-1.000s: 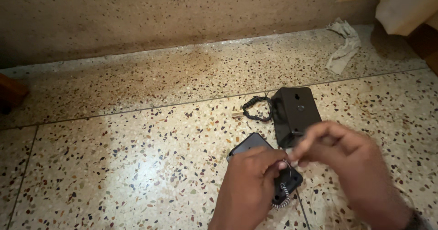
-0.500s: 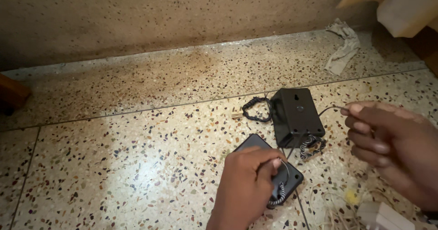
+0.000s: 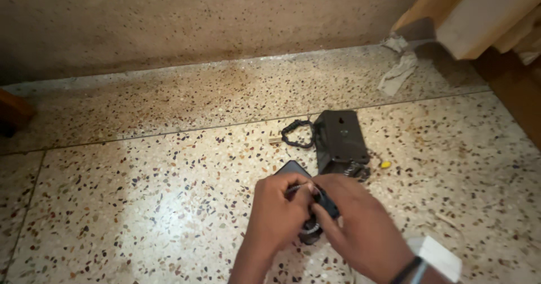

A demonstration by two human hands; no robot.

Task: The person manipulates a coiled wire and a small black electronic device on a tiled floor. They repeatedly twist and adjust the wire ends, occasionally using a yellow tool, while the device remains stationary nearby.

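My left hand [image 3: 280, 209] presses down on a flat black device [image 3: 293, 168] lying on the speckled floor and pinches a thin wire. My right hand [image 3: 360, 222] has come in beside it, its fingers closed on a small black part [image 3: 328, 204] at the same spot. A coiled black cord [image 3: 311, 229] shows just under both hands. Right behind them lies a black box-shaped unit [image 3: 340, 141] with a short curled cord [image 3: 294, 133] at its left side.
A tiny yellow piece [image 3: 385, 164] lies right of the black box. A crumpled white rag [image 3: 399, 69] sits near the wall at the back right, below light wooden furniture [image 3: 468, 19]. A white block [image 3: 439, 257] lies by my right wrist. A stone wall [image 3: 197, 25] runs along the back.
My right hand has swung back from the right side to meet my left hand over the device, and closed on the small black part. The view has shifted slightly.
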